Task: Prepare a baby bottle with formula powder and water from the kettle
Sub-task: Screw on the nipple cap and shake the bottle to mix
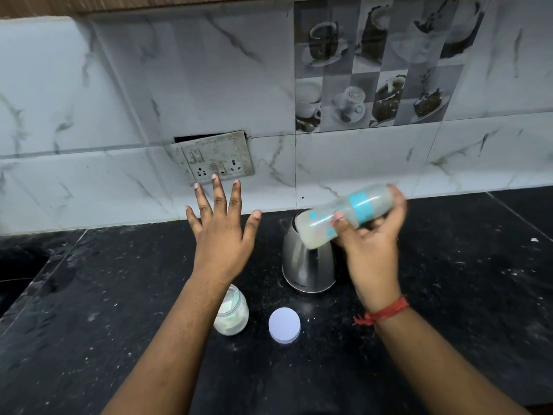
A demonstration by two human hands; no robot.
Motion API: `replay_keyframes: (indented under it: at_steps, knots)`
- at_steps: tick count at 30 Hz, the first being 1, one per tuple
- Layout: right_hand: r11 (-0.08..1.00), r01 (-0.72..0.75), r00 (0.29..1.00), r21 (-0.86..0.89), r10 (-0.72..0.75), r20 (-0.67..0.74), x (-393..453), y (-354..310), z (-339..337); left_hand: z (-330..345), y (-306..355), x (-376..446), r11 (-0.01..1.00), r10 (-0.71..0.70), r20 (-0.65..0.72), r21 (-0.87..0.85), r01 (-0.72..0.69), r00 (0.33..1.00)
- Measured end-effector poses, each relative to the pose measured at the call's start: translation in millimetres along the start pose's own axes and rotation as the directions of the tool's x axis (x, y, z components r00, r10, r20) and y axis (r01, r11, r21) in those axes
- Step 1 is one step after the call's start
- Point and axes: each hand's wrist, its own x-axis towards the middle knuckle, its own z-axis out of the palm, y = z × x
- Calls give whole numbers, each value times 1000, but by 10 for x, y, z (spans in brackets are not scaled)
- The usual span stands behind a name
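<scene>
My right hand (372, 235) grips a baby bottle (320, 224) with a blue collar, tipped almost on its side above the counter and blurred; it holds milky white liquid. The bottle's base points left, over the steel kettle (305, 265), which stands on the black counter just behind and below it. My left hand (223, 232) hovers flat with fingers spread, left of the kettle, holding nothing. Under my left forearm stands an open glass jar of white formula powder (235, 314). Its white round lid (284, 324) lies flat on the counter to the right of the jar.
The black stone counter (449, 295) is speckled with spilled powder. A marble-tiled wall runs behind, with a loose switch and socket plate (214, 158) above my left hand. A dark sink recess (18, 265) lies at the far left.
</scene>
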Motion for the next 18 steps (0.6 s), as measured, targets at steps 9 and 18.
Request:
replay_keyframes:
  at_steps: [9, 18]
  knots:
    - [1000, 4, 1000, 20, -4, -7, 108, 7, 30, 22, 12, 109, 1000, -2, -15, -1, 2, 1000]
    - [999, -3, 993, -42, 8, 118, 172, -24, 29, 32, -9, 210, 1000, 2, -27, 1, -2, 1000]
